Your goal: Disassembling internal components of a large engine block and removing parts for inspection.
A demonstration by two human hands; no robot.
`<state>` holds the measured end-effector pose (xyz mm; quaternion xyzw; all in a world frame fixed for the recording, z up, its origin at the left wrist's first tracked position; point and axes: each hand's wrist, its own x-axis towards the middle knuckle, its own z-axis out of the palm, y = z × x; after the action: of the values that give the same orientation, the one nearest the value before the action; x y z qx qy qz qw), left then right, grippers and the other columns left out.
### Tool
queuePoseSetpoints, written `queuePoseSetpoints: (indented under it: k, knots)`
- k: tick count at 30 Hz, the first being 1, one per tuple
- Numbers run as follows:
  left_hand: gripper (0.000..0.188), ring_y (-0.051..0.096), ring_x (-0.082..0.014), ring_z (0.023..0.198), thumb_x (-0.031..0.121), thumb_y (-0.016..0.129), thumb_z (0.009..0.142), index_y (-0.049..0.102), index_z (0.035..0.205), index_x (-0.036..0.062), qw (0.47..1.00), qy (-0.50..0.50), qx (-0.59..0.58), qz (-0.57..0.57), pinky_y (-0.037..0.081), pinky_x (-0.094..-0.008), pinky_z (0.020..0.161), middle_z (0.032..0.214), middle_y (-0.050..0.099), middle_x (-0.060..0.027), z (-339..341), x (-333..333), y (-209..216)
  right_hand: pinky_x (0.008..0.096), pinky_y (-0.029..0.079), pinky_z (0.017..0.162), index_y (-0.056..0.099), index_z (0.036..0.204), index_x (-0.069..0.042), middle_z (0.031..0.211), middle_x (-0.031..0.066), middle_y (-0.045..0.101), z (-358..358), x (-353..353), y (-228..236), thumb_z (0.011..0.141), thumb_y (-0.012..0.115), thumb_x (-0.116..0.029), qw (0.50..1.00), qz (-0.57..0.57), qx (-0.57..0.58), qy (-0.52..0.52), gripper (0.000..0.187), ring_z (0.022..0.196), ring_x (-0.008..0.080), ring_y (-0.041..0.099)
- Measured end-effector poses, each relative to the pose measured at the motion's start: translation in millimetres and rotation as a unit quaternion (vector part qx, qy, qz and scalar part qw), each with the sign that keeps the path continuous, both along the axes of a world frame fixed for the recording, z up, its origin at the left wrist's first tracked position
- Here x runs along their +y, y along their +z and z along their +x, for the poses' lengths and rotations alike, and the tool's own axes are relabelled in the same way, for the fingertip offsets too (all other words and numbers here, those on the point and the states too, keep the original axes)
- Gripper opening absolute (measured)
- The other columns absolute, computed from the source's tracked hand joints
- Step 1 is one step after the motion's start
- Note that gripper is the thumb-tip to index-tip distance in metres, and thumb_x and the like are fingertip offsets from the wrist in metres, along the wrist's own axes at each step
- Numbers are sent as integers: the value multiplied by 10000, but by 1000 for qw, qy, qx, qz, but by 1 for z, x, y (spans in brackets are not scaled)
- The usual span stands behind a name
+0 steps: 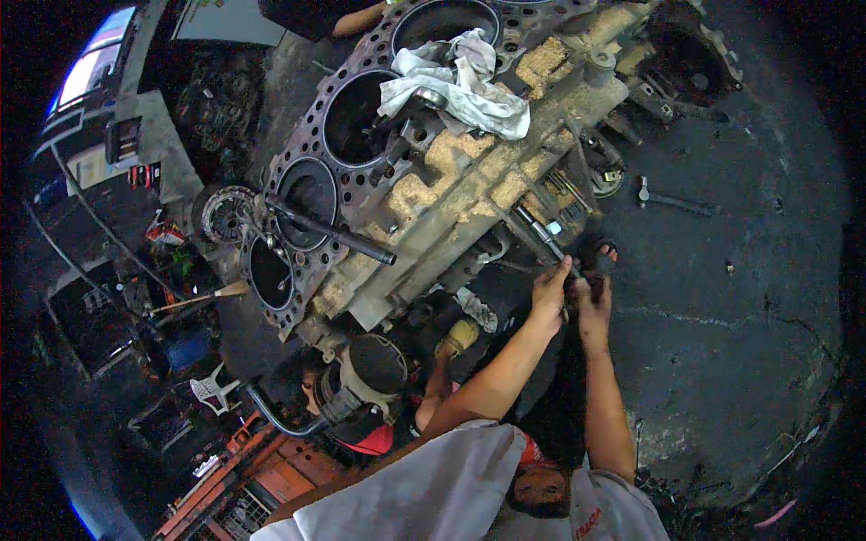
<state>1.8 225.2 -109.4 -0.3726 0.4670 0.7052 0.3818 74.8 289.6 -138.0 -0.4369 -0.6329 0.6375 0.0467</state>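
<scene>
A large engine block [379,288] with several round cylinder bores slants across the view. My left hand [550,293] is closed around the shaft of a bright metal socket extension [544,233], whose far end reaches into an opening in the block's near side. Close beside it, my right hand [592,302] is curled at the lower end of the same tool; its fingers are dark and partly hidden, so what lies in them cannot be made out. A crumpled white rag [469,90] drapes over the top of the block.
A long dark bar [334,233] lies across the block's bores. On the dark floor to the right rests a hammer [672,200]. A co-worker's arm [359,20] shows at the top; another person's gloved hand [460,335] is below the block. An orange metal frame [239,478] stands lower left.
</scene>
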Motion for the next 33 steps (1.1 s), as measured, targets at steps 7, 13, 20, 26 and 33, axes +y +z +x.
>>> queuePoseSetpoints:
  k: [7, 13, 20, 26, 33]
  knots:
    - [334, 519, -170, 837, 374, 636, 806, 598, 951, 75, 1000, -3, -18, -14, 412, -330, 768, 959, 590, -46, 5, 4, -3, 311, 395, 866, 525, 1125, 38, 1057, 127, 576, 0, 6, 5, 878, 517, -343, 978, -170, -120, -2, 454, 949, 210, 523]
    - [328, 539, -158, 815, 363, 635, 810, 593, 974, 82, 1000, -6, 20, -6, 427, -306, 742, 910, 598, -30, 3, 5, -4, 329, 366, 909, 462, 1200, 17, 1112, 144, 545, -3, 7, 13, 869, 528, -327, 986, -140, 23, -85, 482, 1007, 237, 496]
    - [288, 538, -109, 763, 328, 650, 811, 616, 922, 65, 999, -15, 15, -39, 431, -266, 678, 852, 588, -1, 9, 2, -8, 289, 393, 828, 544, 996, -9, 975, 101, 536, -2, 5, 3, 847, 546, -129, 998, -30, 42, 35, 191, 914, 201, 494]
    - [365, 557, -170, 875, 343, 659, 795, 602, 1022, 64, 999, -30, -1, -41, 431, -304, 779, 975, 613, -45, 12, -1, -16, 294, 414, 800, 490, 1047, -20, 991, 96, 520, 0, 8, -3, 907, 465, -315, 983, -121, -123, -63, 327, 916, 169, 492]
    - [236, 529, -76, 760, 294, 635, 827, 622, 896, 68, 995, -29, 79, -52, 407, -241, 684, 816, 598, 12, 16, 0, -22, 259, 425, 597, 496, 1017, -15, 854, 60, 552, 5, 6, -5, 903, 478, -340, 996, 58, -20, 72, 344, 687, 135, 523]
